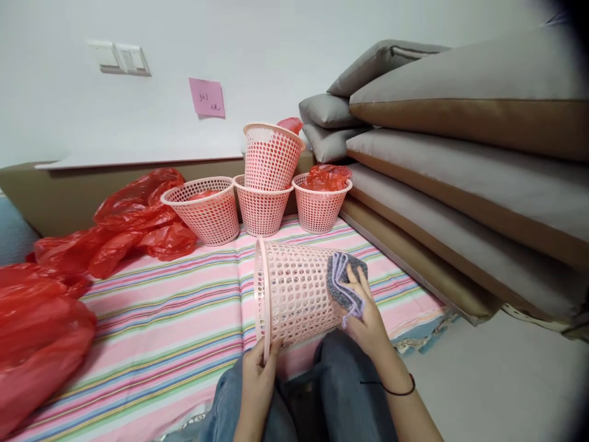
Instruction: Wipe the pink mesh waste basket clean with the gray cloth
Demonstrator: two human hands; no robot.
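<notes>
A pink perforated plastic basket lies on its side just above my knees, its open rim facing left. My left hand grips the lower part of that rim between thumb and fingers. At the basket's base end, my right hand presses a folded grey cloth with a lilac edge against the plastic. The fingers are bent over the cloth, and a dark band circles the wrist. The inside of the basket shows only through its holes.
Behind stand several more pink baskets, one stacked in another, some holding red plastic bags. Loose red bags spread over the striped sheet at left. Grey-brown cushions are piled at right. A pink note is on the wall.
</notes>
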